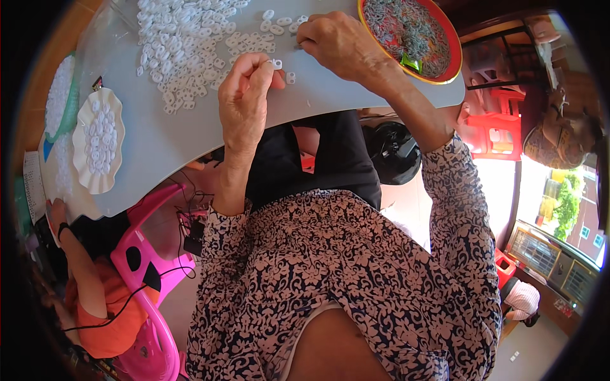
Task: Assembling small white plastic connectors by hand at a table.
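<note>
My left hand [246, 95] is raised over the grey table, thumb and fingers pinching a small white plastic piece [277, 64] with a hole in it. Just beside it, a similar white piece [291, 78] lies on the tabletop. To the right, my right hand [337, 41] is bent down close to the table with its fingertips pressed together. A small dark bit shows at those fingertips, too small to name. Next to that hand stands a red bowl [455, 47] with a yellow rim, full of thin grey metal pieces that look like screws. A green packet [412, 62] lies in it.
Loose white plastic pieces [184, 44] spread over the table [159, 140] in a large heap. A scalloped white dish [82, 149] and a green-rimmed tray [71, 95] hold more at the left. Near a pink chair [149, 254], another person's arm [82, 267] reaches to the table.
</note>
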The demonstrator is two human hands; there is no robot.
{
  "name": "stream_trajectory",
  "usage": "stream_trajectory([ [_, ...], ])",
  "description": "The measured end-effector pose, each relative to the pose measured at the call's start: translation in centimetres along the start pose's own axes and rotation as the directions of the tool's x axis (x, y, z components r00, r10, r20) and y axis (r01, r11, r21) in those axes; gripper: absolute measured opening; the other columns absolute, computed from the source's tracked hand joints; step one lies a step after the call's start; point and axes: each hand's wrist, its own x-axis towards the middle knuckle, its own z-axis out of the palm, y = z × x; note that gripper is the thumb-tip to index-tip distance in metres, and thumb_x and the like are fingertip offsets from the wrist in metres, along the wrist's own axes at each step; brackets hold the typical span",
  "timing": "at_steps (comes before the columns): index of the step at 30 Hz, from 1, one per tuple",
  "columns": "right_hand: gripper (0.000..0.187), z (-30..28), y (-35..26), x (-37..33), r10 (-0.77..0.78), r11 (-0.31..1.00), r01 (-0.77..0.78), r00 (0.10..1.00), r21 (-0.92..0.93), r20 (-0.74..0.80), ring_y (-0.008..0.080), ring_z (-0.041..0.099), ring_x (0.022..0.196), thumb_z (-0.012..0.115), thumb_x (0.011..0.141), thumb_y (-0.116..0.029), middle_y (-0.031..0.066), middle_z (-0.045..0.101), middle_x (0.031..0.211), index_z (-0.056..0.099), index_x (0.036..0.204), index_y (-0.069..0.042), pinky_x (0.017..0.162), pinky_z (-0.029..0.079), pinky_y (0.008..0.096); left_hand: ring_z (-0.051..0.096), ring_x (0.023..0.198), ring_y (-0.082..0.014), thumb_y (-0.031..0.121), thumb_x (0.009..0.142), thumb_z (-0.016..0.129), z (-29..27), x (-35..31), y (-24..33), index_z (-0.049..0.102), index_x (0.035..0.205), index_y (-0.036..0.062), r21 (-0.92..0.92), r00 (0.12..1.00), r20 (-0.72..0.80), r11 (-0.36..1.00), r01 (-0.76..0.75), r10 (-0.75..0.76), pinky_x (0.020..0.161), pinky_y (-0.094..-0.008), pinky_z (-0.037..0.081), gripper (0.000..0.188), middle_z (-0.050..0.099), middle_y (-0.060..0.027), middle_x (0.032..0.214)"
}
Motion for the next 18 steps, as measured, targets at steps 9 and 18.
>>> stream_trajectory([
  [9, 0.013, -0.5, 1.2, 0.3, -0.005, 0.991, 0.010, 0.999, 0.130, -0.036, 0.0345, 0.063, 0.072, 0.059, 0.078, -0.015, 0.0179, 0.063, 0.073, 0.068, 0.080, -0.005, 0.068, 0.051, 0.0427, 0.045, 0.061, -0.0048, 0.015, 0.090, 0.050, 0.2, -0.1, 0.0, 0.055, 0.087, 0.0021, -0.044, 1.000, -0.028, 0.999, 0.000, -0.001, 0.056, -0.0201, 0.036, 0.014, 0.056, -0.0004, 0.066],
  [18, 0.007, -0.6, 0.1, 0.3, -0.026, 0.989, 0.032, 0.999, -0.142, 0.043, 0.0303, 0.063, 0.073, 0.063, 0.076, -0.007, 0.0131, 0.063, 0.075, 0.064, 0.075, 0.000, 0.069, 0.051, 0.0373, 0.036, 0.055, -0.0018, 0.021, 0.092, 0.052, 0.6, -0.1, 0.6, 0.055, 0.087, 0.0024, 0.084, 0.999, -0.016, 0.996, -0.027, 0.028, 0.050, -0.0185, 0.030, 0.020, 0.060, 0.0001, 0.068],
])
